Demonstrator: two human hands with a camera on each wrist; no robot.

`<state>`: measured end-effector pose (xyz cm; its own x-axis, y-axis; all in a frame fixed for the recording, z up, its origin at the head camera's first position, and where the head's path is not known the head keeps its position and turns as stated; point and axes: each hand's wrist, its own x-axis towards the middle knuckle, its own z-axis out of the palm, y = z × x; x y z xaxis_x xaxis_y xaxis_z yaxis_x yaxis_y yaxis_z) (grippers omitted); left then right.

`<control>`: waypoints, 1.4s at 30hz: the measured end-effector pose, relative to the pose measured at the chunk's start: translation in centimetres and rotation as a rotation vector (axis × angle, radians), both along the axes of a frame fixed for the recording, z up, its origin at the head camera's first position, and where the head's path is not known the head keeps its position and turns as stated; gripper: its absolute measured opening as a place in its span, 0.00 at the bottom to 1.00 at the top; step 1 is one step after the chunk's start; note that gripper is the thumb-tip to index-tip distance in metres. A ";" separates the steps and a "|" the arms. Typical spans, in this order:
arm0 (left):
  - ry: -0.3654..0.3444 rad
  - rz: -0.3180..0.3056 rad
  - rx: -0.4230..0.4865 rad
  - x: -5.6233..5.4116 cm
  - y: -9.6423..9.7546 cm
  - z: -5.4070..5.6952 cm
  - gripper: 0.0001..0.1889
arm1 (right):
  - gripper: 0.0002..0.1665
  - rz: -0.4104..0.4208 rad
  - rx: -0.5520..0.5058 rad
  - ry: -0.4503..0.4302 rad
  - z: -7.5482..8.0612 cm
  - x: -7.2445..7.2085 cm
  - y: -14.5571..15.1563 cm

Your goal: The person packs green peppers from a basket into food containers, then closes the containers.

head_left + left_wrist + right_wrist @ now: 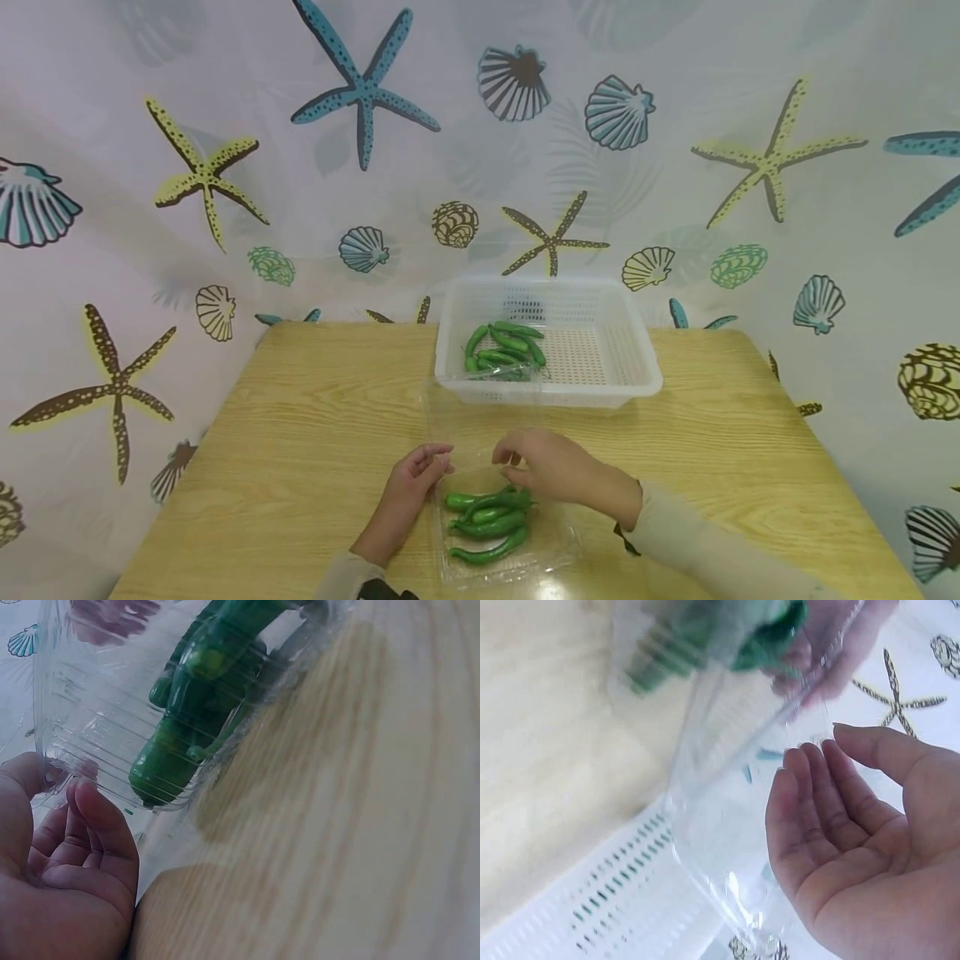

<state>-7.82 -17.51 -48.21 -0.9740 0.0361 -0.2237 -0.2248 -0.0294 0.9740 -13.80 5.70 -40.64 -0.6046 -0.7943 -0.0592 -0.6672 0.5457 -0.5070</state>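
Observation:
A clear plastic clamshell box (pixel 551 542) lies on the table with its lid (pixel 480 417) folded back, the lid's far edge up by the basket's front. Several green chili peppers (pixel 487 529) lie in its near half. My left hand (pixel 412 483) is at the box's left side by the fold; in the left wrist view its thumb and forefinger pinch the plastic edge. On the opposite side my right hand (pixel 555 467) hovers at the fold, fingers loosely bent. In the right wrist view its fingertips (pixel 810 750) are beside the clear plastic, with nothing plainly held.
A white perforated basket (pixel 645 367) stands at the back of the wooden table (pixel 315 400), with more green chili peppers (pixel 506 346) in its left part. Behind and at both sides hangs a pale curtain (pixel 480 167) printed with starfish and shells.

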 end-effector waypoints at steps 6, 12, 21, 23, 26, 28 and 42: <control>-0.012 -0.002 0.020 0.0 -0.1 -0.3 0.20 | 0.03 -0.044 -0.146 -0.042 1.8 -2.1 0.7; -0.017 0.006 0.040 -0.1 0.0 -0.5 0.20 | 0.04 -0.121 -0.249 -0.001 3.7 -4.6 1.5; -0.005 0.011 0.040 -0.2 -0.1 -1.0 0.19 | 0.07 -0.300 -0.293 0.056 4.2 -9.4 2.6; -0.001 0.019 0.027 -0.4 -0.2 -1.8 0.20 | 0.08 -0.338 -0.286 0.063 3.9 -10.5 2.7; 0.012 0.021 0.027 -0.5 -0.3 -2.3 0.21 | 0.08 -0.384 -0.268 0.045 3.3 -11.8 2.8; 0.008 0.016 0.034 -0.5 -0.3 -1.9 0.20 | 0.08 -0.404 -0.247 0.017 2.8 -12.5 2.7; 0.006 0.029 0.028 -0.8 -0.3 -3.5 0.23 | 0.14 -0.390 -0.089 -0.076 -1.0 -16.0 1.2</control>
